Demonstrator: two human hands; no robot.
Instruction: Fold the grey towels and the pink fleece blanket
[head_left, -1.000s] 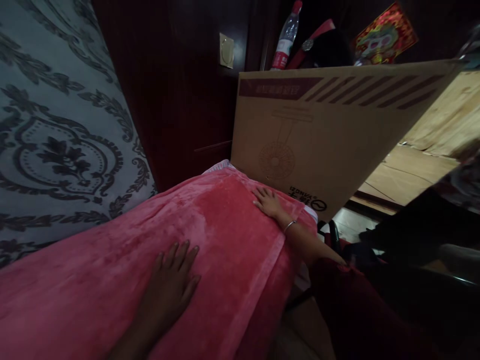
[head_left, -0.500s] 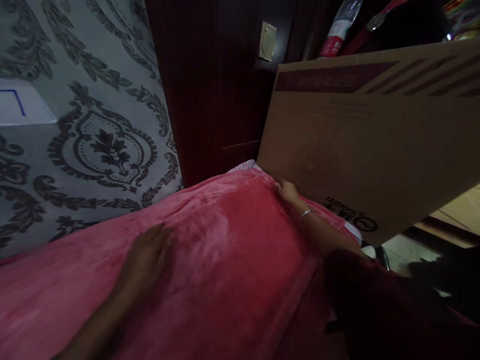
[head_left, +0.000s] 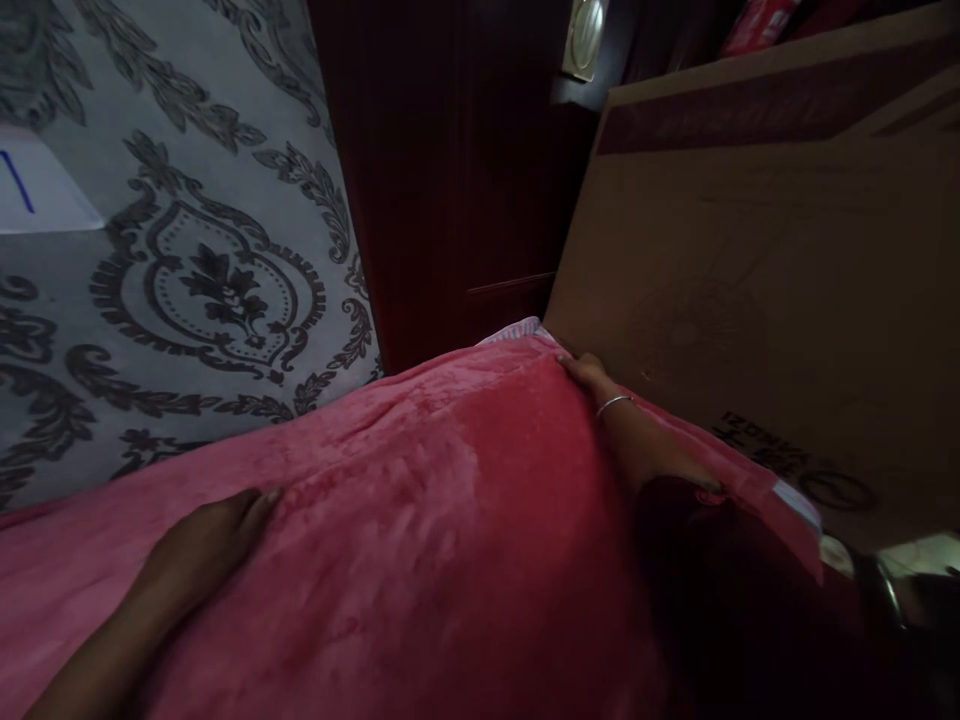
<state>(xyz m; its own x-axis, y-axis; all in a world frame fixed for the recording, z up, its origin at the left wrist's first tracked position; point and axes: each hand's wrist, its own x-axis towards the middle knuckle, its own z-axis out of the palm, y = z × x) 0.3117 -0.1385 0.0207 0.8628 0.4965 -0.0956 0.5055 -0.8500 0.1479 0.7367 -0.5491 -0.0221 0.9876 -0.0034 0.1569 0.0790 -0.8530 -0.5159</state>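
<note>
A pink plush blanket point(head_left: 420, 520) covers the bed-like surface in front of me, with soft creases on its left half. On its left part, my left hand point(head_left: 214, 540) rests back up, its thumb and finger close together on a small fold of the cloth. The other fingertips are hard to see. At the far right edge, near the corner, my right hand point(head_left: 591, 376) has its fingers closed on the blanket's border. A bracelet point(head_left: 615, 402) circles that wrist. Striped white cloth point(head_left: 517, 330) peeks out beyond the far corner.
A large cardboard box point(head_left: 705, 250) stands along the right side, close to my right hand. Behind the corner is a dark red wooden panel point(head_left: 442, 200) with a gold-coloured plate point(head_left: 585, 40). Patterned wallpaper point(head_left: 225, 290) lines the left. A red-labelled bottle point(head_left: 757, 25) shows above the box.
My left hand has moved left and nearer to me across the blanket. My right hand stays at the far corner edge. The view has shifted, so the box appears further right.
</note>
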